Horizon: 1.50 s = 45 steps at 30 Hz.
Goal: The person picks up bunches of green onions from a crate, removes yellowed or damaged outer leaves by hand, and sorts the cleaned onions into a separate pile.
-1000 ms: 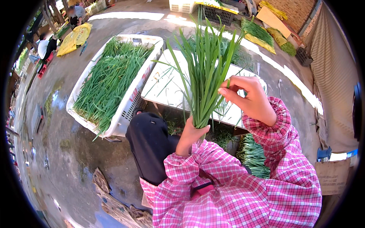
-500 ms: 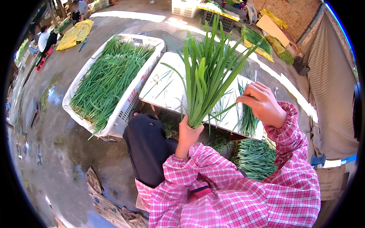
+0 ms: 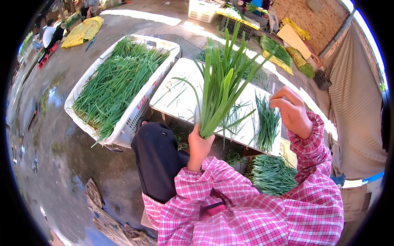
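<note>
My left hand (image 3: 200, 144) is closed round the base of an upright bunch of garlic chives (image 3: 223, 88), its long flat leaves fanning out above the fist. To the right, my right hand (image 3: 292, 112) is raised with loosely bent fingers and nothing visible in them, apart from the bunch. Below it, a small bundle of chives (image 3: 267, 127) lies on the right end of a low white table (image 3: 168, 100). Loose leaves are scattered over the tabletop. Under that end of the table sits a larger pile of chives (image 3: 273, 174).
A white plastic crate (image 3: 119, 137) heaped with chives stands left of the table. A crumpled brown cloth (image 3: 104, 215) lies on the wet floor. Farther off are yellow sacks (image 3: 82, 33), a white crate (image 3: 202, 11), chives on the ground (image 3: 276, 49) and seated people.
My right hand has drawn slightly right, away from the leaf tip beside its fingers, and its fingers have loosened. The left hand still grips the bunch, now tilted a little differently.
</note>
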Tool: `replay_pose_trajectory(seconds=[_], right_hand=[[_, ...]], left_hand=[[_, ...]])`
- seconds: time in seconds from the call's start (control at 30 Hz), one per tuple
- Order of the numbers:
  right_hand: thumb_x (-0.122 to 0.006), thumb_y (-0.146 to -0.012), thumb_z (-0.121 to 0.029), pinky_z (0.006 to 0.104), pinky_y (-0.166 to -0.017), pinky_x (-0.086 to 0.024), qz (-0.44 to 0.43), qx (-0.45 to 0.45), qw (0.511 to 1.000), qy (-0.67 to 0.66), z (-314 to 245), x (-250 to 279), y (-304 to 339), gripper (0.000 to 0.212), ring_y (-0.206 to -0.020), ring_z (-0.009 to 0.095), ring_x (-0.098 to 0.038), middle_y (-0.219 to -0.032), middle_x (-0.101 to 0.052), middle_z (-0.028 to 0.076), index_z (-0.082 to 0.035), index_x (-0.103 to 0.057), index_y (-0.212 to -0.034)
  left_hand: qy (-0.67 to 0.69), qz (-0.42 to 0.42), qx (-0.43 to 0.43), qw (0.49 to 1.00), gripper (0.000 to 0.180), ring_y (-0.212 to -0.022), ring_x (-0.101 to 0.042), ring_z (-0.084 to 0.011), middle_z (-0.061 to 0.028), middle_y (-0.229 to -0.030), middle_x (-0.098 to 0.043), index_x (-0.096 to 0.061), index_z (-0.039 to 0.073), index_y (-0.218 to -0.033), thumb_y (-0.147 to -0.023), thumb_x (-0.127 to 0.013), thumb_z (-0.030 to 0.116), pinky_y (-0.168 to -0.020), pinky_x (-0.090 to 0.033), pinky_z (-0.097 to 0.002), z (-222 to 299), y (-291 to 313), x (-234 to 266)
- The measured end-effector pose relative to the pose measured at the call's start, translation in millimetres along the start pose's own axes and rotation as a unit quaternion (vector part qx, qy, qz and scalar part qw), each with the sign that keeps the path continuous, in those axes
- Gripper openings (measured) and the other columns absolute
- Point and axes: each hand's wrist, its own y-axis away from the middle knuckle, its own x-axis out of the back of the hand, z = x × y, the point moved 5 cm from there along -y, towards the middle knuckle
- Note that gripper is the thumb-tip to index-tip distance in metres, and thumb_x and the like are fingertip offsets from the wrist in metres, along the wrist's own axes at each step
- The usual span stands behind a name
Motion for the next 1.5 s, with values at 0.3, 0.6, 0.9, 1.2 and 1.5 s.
replay_pose_trajectory(seconds=[0.3, 0.6, 0.9, 1.2, 1.5], right_hand=[[-0.064, -0.063, -0.009, 0.0312, -0.062, -0.044, 0.029, 0.118, 0.990, 0.067, -48, 24, -53, 0.031, -0.078, 0.024, -0.053, -0.086, -0.052, 0.009, -0.006, -0.053, -0.091], [-0.059, -0.062, -0.011, 0.0299, -0.062, -0.044, -0.089, 0.113, 0.978, 0.153, -29, -14, -53, 0.026, -0.074, 0.020, -0.052, -0.080, -0.050, 0.006, -0.006, -0.054, -0.088], [-0.053, -0.056, -0.007, 0.0276, -0.059, -0.041, -0.100, 0.137, 0.971, 0.167, -29, -15, -49, 0.018, -0.067, 0.018, -0.047, -0.069, -0.043, 0.005, -0.002, -0.051, -0.073], [-0.053, -0.055, -0.007, 0.0275, -0.054, -0.036, -0.088, 0.132, 0.978, 0.133, -19, -17, -51, 0.013, -0.061, 0.019, -0.040, -0.063, -0.035, 0.004, -0.004, -0.044, -0.063], [-0.053, -0.062, -0.002, 0.0322, -0.064, -0.042, -0.105, 0.118, 0.982, 0.098, 1, -16, -53, 0.020, -0.074, 0.023, -0.050, -0.076, -0.051, 0.008, -0.004, -0.051, -0.081]], left_hand=[[-0.193, 0.043, -0.044, 0.979, 0.022, -0.071, -0.055, -0.0311, -0.0158, -0.074, -0.056, -0.052, 0.002, -0.082, -0.062, -0.061, 0.004, -0.059, -0.042, -0.0318, 8, 2, 7], [-0.263, 0.083, -0.122, 0.953, 0.025, -0.069, -0.053, -0.0329, -0.0140, -0.072, -0.055, -0.052, 0.004, -0.083, -0.060, -0.062, 0.006, -0.057, -0.042, -0.0371, 11, 4, 7], [-0.270, 0.110, -0.141, 0.946, 0.026, -0.067, -0.051, -0.0299, -0.0107, -0.070, -0.052, -0.051, 0.005, -0.083, -0.059, -0.060, 0.007, -0.059, -0.040, -0.0380, 12, 4, 9], [-0.304, 0.082, -0.151, 0.937, 0.029, -0.067, -0.049, -0.0270, -0.0081, -0.071, -0.051, -0.051, 0.006, -0.085, -0.058, -0.059, 0.006, -0.058, -0.038, -0.0358, 13, 4, 5], [-0.320, 0.114, -0.159, 0.927, 0.027, -0.066, -0.049, -0.0264, -0.0084, -0.069, -0.050, -0.051, 0.005, -0.084, -0.058, -0.057, 0.004, -0.058, -0.037, -0.0358, 11, 4, 9]])
